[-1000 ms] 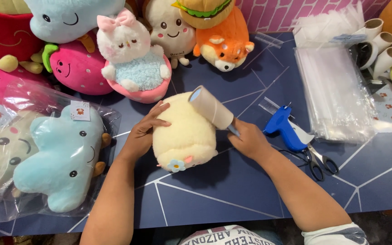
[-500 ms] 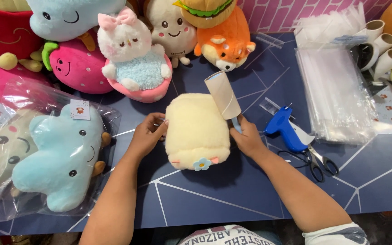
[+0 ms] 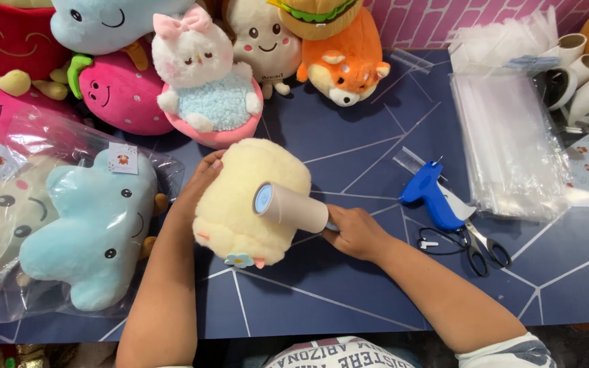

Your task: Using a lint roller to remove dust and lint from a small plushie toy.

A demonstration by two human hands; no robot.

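Note:
A pale yellow plush toy (image 3: 243, 197) with a small blue flower lies on the dark blue table (image 3: 349, 293) in front of me. My left hand (image 3: 198, 184) rests flat against its left side and steadies it. My right hand (image 3: 356, 233) grips the handle of a lint roller (image 3: 292, 206). The roller's beige drum lies across the plush's right half, its round end turned toward me.
Plush toys crowd the back and left: a white cat on a pink base (image 3: 206, 88), an orange dog (image 3: 345, 65), a pink strawberry (image 3: 114, 92), and a bagged light blue plush (image 3: 97, 225). At right lie a blue tagging gun (image 3: 434, 197), scissors (image 3: 478, 249), stacked clear bags (image 3: 512, 143) and spare rolls (image 3: 581, 75).
The lint roller has come down from above the plush's top edge onto its right half. The plush has shifted slightly left, and my left hand has moved up along its side.

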